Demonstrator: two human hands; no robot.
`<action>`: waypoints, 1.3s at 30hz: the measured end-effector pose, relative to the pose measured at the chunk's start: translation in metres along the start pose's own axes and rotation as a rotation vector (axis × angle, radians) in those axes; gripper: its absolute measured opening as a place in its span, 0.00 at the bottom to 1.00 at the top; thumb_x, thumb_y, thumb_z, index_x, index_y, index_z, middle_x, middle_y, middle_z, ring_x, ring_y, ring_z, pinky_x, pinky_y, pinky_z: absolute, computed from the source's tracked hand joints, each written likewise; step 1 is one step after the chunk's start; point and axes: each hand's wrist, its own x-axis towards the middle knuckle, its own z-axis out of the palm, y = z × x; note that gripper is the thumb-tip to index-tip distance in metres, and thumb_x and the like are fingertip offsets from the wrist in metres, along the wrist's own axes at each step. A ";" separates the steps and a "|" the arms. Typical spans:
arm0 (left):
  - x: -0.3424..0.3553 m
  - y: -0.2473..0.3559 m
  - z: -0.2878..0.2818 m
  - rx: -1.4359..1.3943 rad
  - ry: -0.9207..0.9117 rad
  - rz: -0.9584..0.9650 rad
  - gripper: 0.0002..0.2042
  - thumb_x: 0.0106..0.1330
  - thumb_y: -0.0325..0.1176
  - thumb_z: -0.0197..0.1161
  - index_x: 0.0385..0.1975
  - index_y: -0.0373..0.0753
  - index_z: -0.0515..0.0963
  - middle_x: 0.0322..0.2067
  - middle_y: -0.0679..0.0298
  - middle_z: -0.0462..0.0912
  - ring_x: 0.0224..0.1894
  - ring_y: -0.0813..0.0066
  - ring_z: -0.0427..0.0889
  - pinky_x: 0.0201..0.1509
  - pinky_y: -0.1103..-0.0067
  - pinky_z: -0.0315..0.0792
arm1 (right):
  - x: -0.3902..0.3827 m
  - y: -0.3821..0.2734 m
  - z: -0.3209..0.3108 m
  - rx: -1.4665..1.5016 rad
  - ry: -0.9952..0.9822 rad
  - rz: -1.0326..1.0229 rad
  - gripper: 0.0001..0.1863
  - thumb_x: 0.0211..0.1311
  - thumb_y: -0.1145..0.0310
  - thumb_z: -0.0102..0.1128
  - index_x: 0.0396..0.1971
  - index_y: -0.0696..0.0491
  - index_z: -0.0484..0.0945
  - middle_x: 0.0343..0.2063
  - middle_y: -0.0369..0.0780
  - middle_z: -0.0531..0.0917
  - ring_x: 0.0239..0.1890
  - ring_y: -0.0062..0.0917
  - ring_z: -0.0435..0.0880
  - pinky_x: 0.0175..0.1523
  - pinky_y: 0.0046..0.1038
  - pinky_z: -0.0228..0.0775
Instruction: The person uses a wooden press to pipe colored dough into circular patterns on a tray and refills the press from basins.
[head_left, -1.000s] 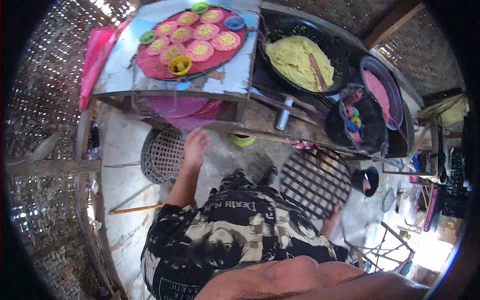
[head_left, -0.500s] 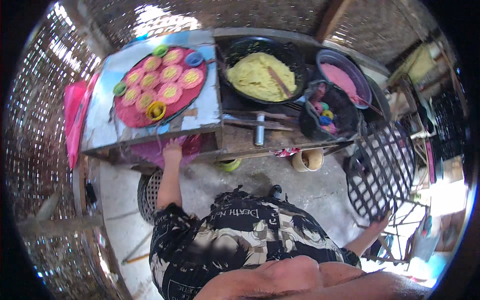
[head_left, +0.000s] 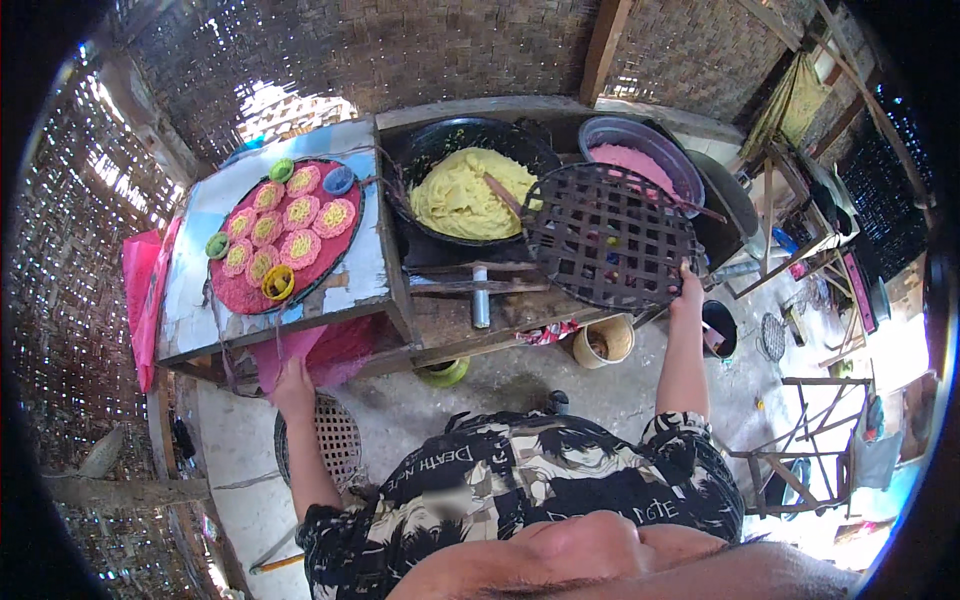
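My right hand (head_left: 689,289) grips the rim of a round, dark woven lattice tray (head_left: 612,240), held over the right part of the bench. At the shelf beneath the left tabletop, my left hand (head_left: 293,384) is closed on a pink plastic sheet (head_left: 328,350), which comes out over the shelf edge. Above it lies a round tray lined with pink plastic (head_left: 243,292), bearing several pink-and-yellow flower-shaped pieces (head_left: 300,212). Small green, blue and yellow cups sit around its edge, the yellow cup (head_left: 278,283) nearest me.
A black wok (head_left: 425,140) holds yellow dough (head_left: 462,195) with a wooden stick. Behind the lattice tray stands a tub (head_left: 690,165) of pink dough (head_left: 630,158). A silver cylinder (head_left: 480,298) rests on the bench. Below are a cream bucket (head_left: 604,342) and another lattice tray (head_left: 335,440).
My right hand has swung the lattice tray from the right side up over the bench, covering the dark container there. My left hand has drawn the pink sheet toward me and left.
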 end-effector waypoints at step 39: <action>0.148 0.534 -0.101 -0.365 0.209 0.950 0.14 0.45 0.30 0.55 0.36 0.41 0.72 0.28 0.65 0.75 0.24 0.74 0.74 0.26 0.78 0.68 | 0.021 -0.097 0.021 -0.069 -0.829 -0.044 0.26 0.63 0.53 0.36 0.56 0.52 0.48 0.45 0.45 0.66 0.40 0.28 0.73 0.38 0.28 0.73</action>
